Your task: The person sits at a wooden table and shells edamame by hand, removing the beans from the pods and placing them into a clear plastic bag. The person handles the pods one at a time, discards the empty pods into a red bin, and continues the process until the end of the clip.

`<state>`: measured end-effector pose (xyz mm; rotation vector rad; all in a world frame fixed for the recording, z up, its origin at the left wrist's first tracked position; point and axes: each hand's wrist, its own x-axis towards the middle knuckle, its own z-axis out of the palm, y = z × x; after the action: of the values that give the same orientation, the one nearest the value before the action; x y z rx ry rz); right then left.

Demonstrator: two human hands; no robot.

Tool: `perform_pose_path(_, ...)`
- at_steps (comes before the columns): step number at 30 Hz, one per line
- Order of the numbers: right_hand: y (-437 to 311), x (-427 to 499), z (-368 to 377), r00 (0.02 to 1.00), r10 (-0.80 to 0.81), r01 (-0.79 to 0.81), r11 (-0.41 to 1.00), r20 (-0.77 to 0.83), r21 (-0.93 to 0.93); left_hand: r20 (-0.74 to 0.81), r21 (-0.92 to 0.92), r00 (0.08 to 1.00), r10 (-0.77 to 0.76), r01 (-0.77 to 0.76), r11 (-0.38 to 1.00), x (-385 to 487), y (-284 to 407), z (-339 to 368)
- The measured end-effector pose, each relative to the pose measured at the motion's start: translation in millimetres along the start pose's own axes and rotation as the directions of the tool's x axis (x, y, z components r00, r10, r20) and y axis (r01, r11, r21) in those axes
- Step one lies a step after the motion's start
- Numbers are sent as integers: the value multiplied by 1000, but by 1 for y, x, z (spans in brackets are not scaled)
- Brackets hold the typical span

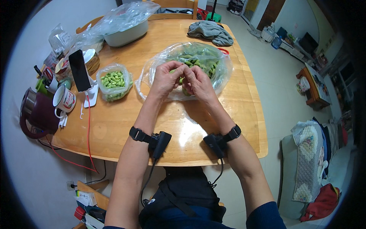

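My left hand (167, 78) and my right hand (199, 84) meet with pinched fingertips above a large clear plastic bag (224, 75). Bits of green soybean pod (181, 80) show at the fingers, which hide most of it. Inside the bag lies a heap of green soybean pods (197, 53), seen partly through the plastic. To the left of my hands stands a small bag-lined container (126, 88) filled with shelled green soybeans (113, 79). Both wrists wear black straps with small wired devices.
Left of the beans, a phone (79, 71) leans on a white stand (92, 96) with a red cable. An enamel mug (68, 100) and a dark kettle (43, 111) are near the wall. Farther back are a plastic-covered basin (125, 35) and a grey cloth (210, 31) on the wooden table (114, 126).
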<state>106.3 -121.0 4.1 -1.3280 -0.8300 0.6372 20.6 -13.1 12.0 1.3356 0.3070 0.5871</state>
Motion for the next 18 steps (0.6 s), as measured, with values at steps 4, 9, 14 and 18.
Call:
perform_pose_path(4, 5, 1, -1, 991, -133, 130, 985, -17, -116, 3, -22, 1000, 24, -24, 999, 0, -2, 2)
perform_pose_path(9, 5, 0, -1, 998, -59, 58, 997, 6, 58, 11, -67, 1000, 13, -12, 998, -3, 1, 4)
perform_pose_path(14, -3, -2, -5, 990, 106, -125, 965, 91, 230, 61, -113, 998, -28, 35, 993, -4, 3, 1)
perform_pose_path(18, -10, -4, -8, 966, 183, -247, 870, 184, 428, 86, -172, 995, -59, 73, 982, -2, 3, -3)
